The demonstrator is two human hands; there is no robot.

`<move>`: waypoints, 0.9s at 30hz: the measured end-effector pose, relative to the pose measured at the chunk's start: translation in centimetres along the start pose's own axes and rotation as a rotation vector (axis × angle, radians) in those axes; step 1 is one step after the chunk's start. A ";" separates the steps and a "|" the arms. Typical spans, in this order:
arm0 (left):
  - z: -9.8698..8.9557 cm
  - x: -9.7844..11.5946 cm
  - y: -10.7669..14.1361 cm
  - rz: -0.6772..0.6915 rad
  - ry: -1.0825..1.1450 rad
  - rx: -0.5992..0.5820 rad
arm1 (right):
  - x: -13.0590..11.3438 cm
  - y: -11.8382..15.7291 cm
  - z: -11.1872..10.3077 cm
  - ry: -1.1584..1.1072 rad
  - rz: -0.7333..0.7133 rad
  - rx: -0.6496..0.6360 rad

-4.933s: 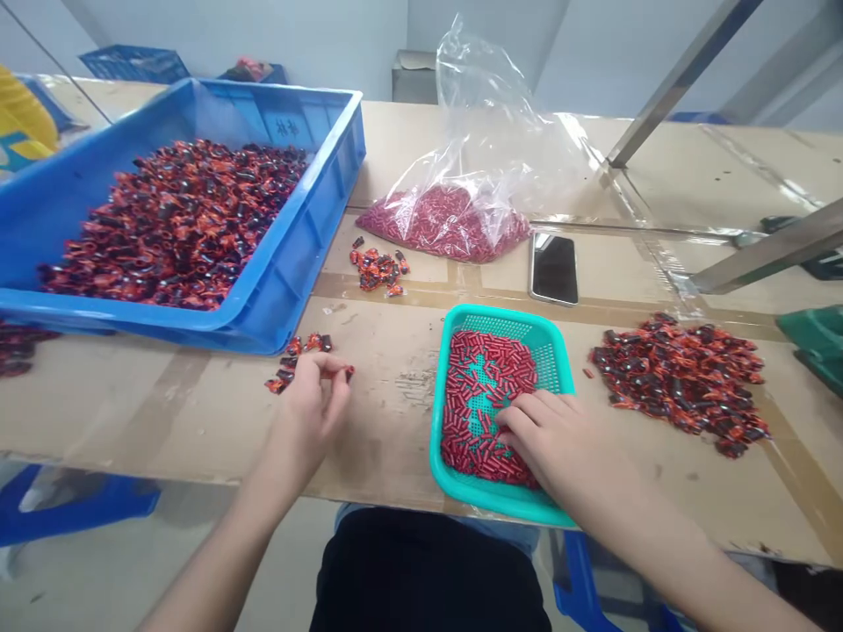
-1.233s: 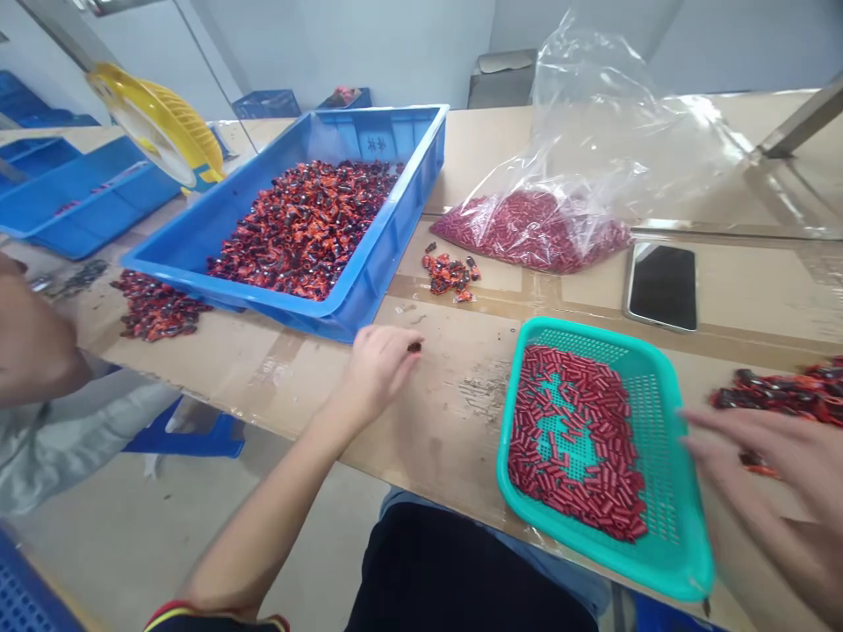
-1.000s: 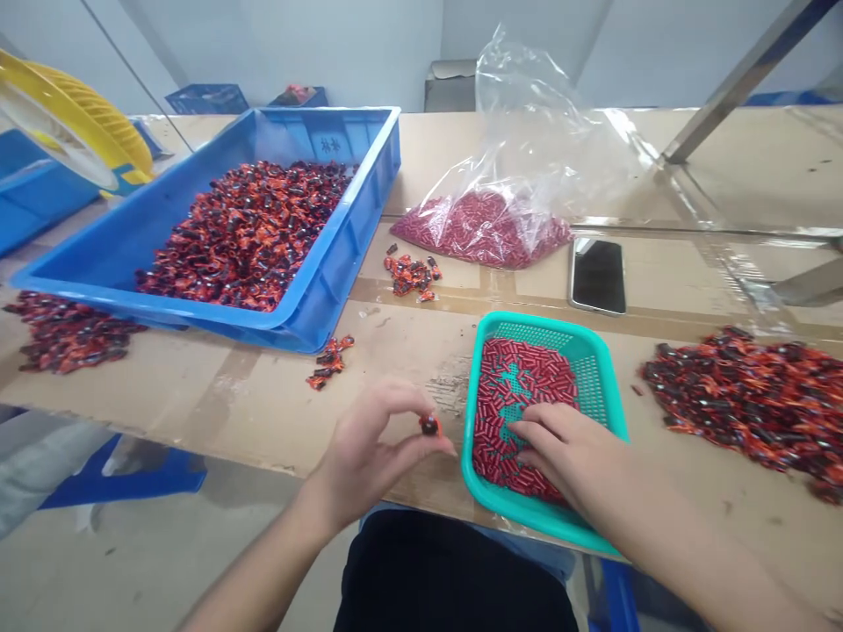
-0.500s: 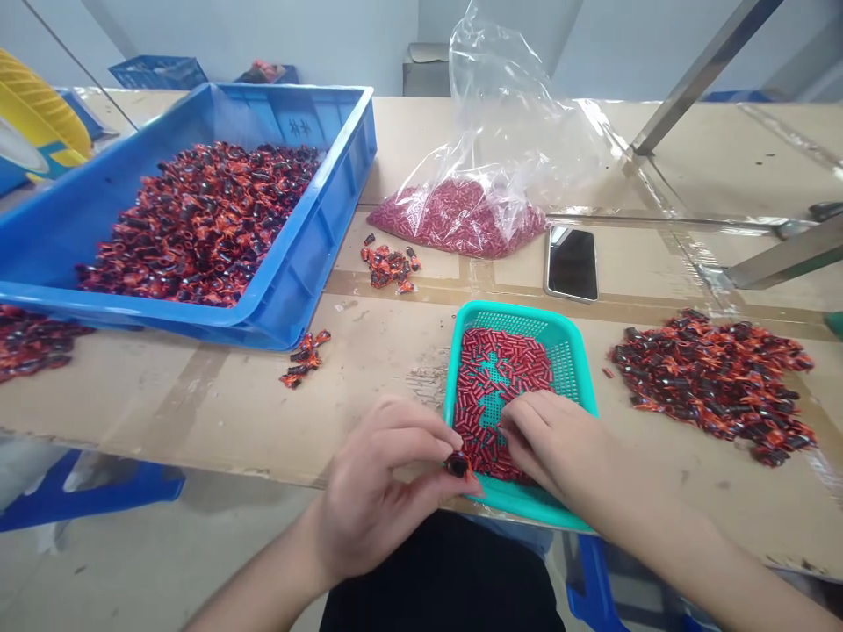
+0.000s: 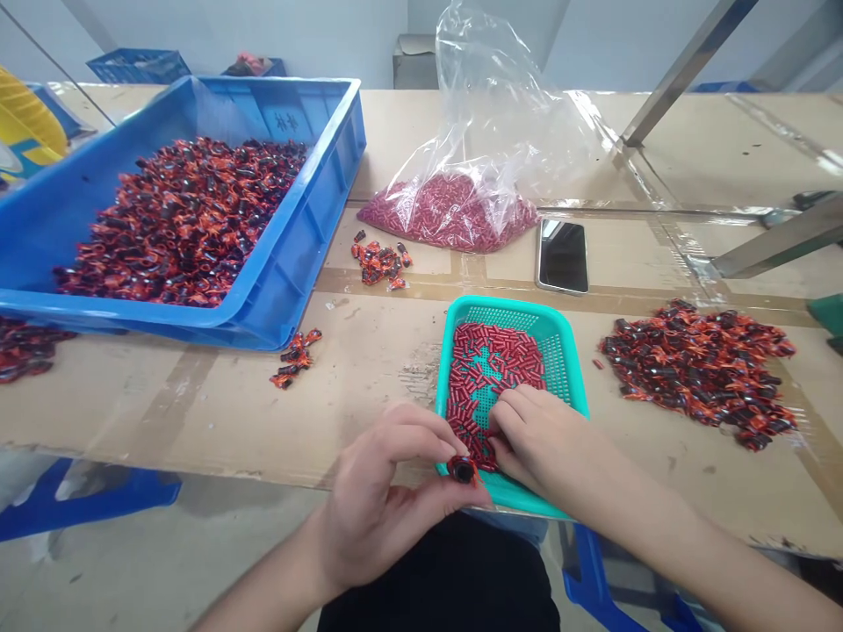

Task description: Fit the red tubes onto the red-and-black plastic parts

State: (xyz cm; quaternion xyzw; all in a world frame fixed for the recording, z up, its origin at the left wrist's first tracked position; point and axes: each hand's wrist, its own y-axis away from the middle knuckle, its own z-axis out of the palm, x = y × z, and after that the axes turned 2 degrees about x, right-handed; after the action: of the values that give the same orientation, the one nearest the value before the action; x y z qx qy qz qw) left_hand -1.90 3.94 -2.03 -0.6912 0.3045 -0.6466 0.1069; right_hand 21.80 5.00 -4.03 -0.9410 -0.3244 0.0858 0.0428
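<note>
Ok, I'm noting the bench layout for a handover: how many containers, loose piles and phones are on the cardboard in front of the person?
Containers: 3 (blue plastic crate, teal mesh basket, clear plastic bag)
Loose red-and-black piles: 4 (left-edge pile, crate-corner pile, bag-side pile, large right pile)
Phone: 1
Total: 8

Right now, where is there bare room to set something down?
Bare cardboard lies below the blue crate, left of the small wrapped pile. Another patch sits right of the phone, above the big heap. Crowded: the teal basket, with your left hand pinching a wrapped piece and your right hand.
</note>
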 end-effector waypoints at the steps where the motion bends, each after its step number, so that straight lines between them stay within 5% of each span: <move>1: 0.0 -0.1 0.0 -0.003 -0.001 0.003 | 0.0 0.0 0.0 -0.003 0.000 -0.003; 13: 0.2 -1.0 0.1 -0.073 -0.053 0.003 | -0.4 -1.0 -0.3 -0.116 -0.064 0.035; 22: 0.5 -0.7 0.1 -0.021 -0.167 -0.047 | -2.5 0.2 -4.0 -0.722 0.035 0.428; 27: 0.8 -0.1 -0.1 0.009 -0.190 -0.082 | -4.1 0.4 -3.8 -0.648 -0.039 0.491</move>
State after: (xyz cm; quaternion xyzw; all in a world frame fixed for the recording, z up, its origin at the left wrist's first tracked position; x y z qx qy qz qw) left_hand -1.10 3.85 -2.19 -0.7520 0.3221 -0.5645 0.1097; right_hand 19.64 2.03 0.23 -0.8208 -0.3090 0.4519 0.1634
